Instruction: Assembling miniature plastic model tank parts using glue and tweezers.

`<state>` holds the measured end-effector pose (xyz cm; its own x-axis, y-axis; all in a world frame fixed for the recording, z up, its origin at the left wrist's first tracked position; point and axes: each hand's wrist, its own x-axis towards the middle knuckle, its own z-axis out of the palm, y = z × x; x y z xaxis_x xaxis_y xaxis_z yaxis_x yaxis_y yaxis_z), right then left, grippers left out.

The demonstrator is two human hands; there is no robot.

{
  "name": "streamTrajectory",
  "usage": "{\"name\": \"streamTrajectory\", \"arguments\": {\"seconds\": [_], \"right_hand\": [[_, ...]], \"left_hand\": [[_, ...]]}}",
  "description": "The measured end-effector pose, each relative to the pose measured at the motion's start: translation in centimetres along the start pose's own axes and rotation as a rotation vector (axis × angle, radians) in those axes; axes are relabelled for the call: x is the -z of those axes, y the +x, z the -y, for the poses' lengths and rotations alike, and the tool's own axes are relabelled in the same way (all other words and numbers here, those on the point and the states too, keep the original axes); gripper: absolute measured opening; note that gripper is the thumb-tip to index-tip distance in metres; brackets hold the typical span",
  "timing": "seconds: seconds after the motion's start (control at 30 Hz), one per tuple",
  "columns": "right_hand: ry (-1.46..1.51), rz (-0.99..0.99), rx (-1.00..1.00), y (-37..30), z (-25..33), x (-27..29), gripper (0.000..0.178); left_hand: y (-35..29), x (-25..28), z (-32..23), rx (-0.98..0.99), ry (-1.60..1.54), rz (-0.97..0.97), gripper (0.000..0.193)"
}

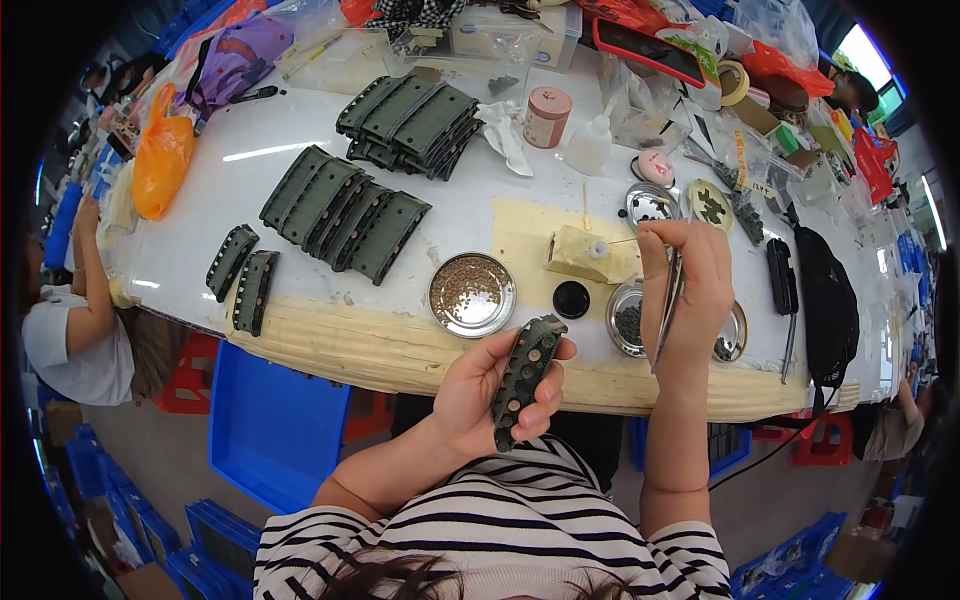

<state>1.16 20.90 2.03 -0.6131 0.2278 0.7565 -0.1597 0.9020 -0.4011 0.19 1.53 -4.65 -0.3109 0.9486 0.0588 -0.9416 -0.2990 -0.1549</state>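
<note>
Part (522,385), dark green and slightly curved with two round brown discs on its face, stands tilted in the left hand (465,388), whose fingers are bent round it while the thumb lies against its upper side. It is held in front of the table's yellowish front edge (390,365), its upper end overlapping that edge in view. The right hand (697,275) is raised over the table, thumb and fingers pinched together on metal tweezers (669,310), whose tips point down, well apart from the part. White tabletop (190,235) stretches out left of the stacks, and a narrower strip runs between the near stack (345,215) of dark green pieces and the round tin (445,310). That tin holds small brown discs; right of it stand a black cap (571,300) and a yellow block (578,254) with a pale nozzle. Another tin (627,322) holds small dark green bits, a smaller dish (650,203) dark ones, and a pale round lid (710,205) green pieces. A blue tray (270,425) sits below the table edge on the left. The right hand and wrist partly hide a further tin (735,335), so its contents barely show. Whether the tweezers grip anything is too small to tell. The far stack (410,120) overlaps itself too much to count, and bags crowd the far rim, bent and cut off by the lens.
</note>
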Motion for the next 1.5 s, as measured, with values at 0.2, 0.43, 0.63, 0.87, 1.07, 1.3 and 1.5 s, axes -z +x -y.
{"name": "streamTrajectory", "arguments": {"seconds": [0.2,0.43,0.63,0.87,1.07,1.3,1.5], "right_hand": [[-0.059,0.144,0.023,-0.5,-0.5,-1.1,0.013],[-0.068,0.182,0.031,-0.8,-0.6,-1.0,0.018],[-0.027,0.086,-0.003,-0.8,-0.5,0.0,0.021],[0.033,0.026,-0.024,-1.8,0.9,1.5,0.016],[0.054,0.042,-0.009,-2.0,1.3,2.0,0.016],[0.058,0.057,-0.006,-2.2,1.4,2.0,0.016],[0.057,0.076,-0.040,-2.5,1.5,2.5,0.013]], "left_hand": [[-0.2,0.0,-0.1,-0.025,0.023,-0.006,0.052],[-0.4,0.4,-0.3,-0.103,0.229,0.038,0.054],[-2.0,-0.4,-0.9,-0.357,0.848,-0.022,0.057],[-2.2,-1.5,-1.1,-0.436,1.145,-0.215,0.068],[-2.4,-1.6,-1.2,-0.454,1.204,-0.205,0.066],[-2.5,-1.6,-1.3,-0.446,1.241,-0.188,0.065],[-4.0,-3.1,-0.9,-0.611,1.214,-0.379,0.052]]}}
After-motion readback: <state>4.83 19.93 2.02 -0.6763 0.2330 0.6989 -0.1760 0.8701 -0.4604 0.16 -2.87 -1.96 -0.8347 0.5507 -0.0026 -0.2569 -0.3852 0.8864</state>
